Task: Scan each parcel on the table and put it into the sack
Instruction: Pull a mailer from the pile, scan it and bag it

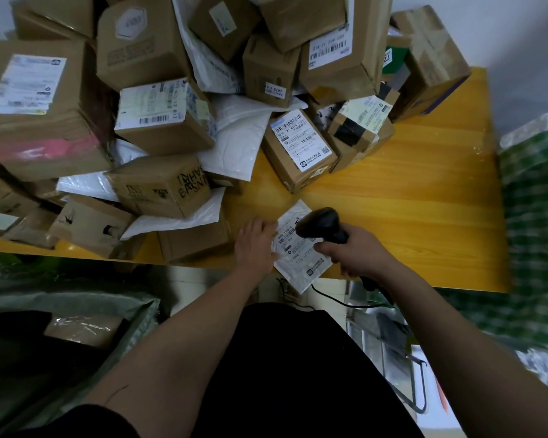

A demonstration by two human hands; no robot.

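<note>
Nearest us, the sack [76, 311] gapes at lower left with a box inside. Our left hand [255, 243] lies flat, fingers straight, pressing the white mailer [301, 248] that overhangs the table [424, 200] near edge. Our right hand [358, 252] has its grip wrapped round the scanner [321, 226], head over the label. Bare table opens rightward; beyond, piled parcels [171, 105] crowd the far side.

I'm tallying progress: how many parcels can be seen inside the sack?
1. A brown taped box lies in the open mouth of the grey-green sack at lower left. More may be hidden in its dark interior.
</note>
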